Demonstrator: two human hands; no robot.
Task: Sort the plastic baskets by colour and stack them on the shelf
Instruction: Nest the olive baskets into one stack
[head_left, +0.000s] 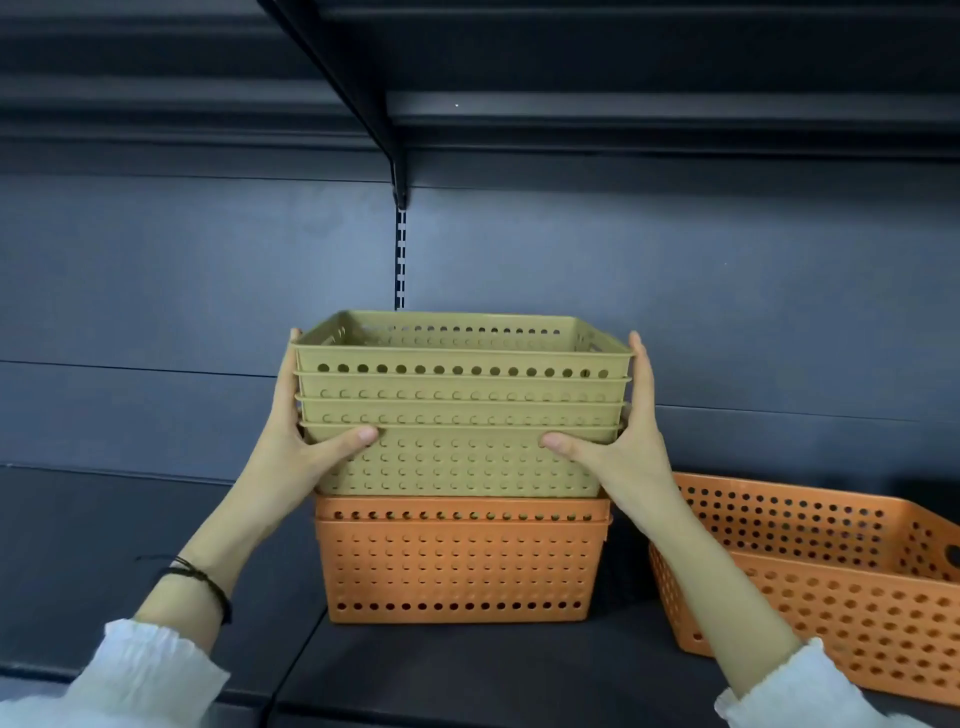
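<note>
A person stands facing a dark shelf (156, 545) with both arms raised, white sleeves (150, 675) at the wrists and a thin black band (200, 579) on the left one. Between the hands is a nested stack of four olive-green baskets (460, 410), their perforated walls lined with round holes. The left hand (298, 441) grips the stack's left side, thumb pressed across the front wall; the right hand (621, 441) grips the right side the same way, fingers reaching up toward the top rim. The green stack sits inside the mouth of an orange stack (460, 564) of what looks like two nested baskets, which rests on the shelf in the middle. To the right, near the edge of the scene and apart from the stack, a single orange basket (810, 582) sits on the shelf at an angle.
</note>
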